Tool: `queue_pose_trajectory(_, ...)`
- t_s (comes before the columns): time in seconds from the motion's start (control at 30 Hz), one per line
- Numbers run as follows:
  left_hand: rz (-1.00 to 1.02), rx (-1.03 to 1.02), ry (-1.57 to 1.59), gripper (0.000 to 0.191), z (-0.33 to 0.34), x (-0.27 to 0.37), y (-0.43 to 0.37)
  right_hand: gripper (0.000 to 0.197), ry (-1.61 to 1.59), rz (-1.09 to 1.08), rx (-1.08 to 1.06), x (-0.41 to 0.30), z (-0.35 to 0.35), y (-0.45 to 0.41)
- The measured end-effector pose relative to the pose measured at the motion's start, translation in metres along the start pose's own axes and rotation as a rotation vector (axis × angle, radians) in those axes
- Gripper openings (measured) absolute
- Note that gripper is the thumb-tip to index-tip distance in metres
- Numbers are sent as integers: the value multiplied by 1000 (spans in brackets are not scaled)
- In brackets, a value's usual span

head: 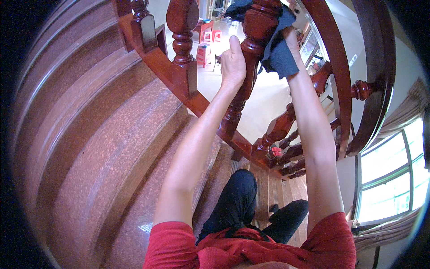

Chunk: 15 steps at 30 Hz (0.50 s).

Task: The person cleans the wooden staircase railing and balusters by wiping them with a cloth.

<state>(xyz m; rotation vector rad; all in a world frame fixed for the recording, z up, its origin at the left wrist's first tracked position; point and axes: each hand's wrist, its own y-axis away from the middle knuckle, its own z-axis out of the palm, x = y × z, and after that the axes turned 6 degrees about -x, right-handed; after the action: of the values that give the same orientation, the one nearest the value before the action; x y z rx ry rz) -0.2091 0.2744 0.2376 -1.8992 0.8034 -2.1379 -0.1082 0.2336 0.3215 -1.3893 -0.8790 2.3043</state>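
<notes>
A turned, varnished wooden baluster (252,50) of a curved staircase stands in front of me at upper centre. My left hand (233,65) rests against its left side, thumb pointing up, fingers curled round toward the far side and partly hidden. A dark blue-grey cloth (280,55) hangs on the baluster's right side and also shows behind its top. My right hand (290,35) is at the cloth, mostly covered by it, its fingers out of sight; its wrist comes out below the cloth's lower edge.
Curved granite-like steps (111,134) rise at the left. More balusters (183,33) stand on the wooden base rail (161,67), with a curved handrail (378,67) at the right. Beyond are red stools (204,55), a red table (204,27) and a window (386,181).
</notes>
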Motion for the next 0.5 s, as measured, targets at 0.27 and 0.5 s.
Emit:
queue_pose_trajectory(0.27,-28,4,-35,85,-11,5,5,33,750,-83,106,-6,45,19)
queue_pose_trajectory(0.5,-189,-30,1224,71,14,-17,-6,30,1054,-161,258,-1,74,4)
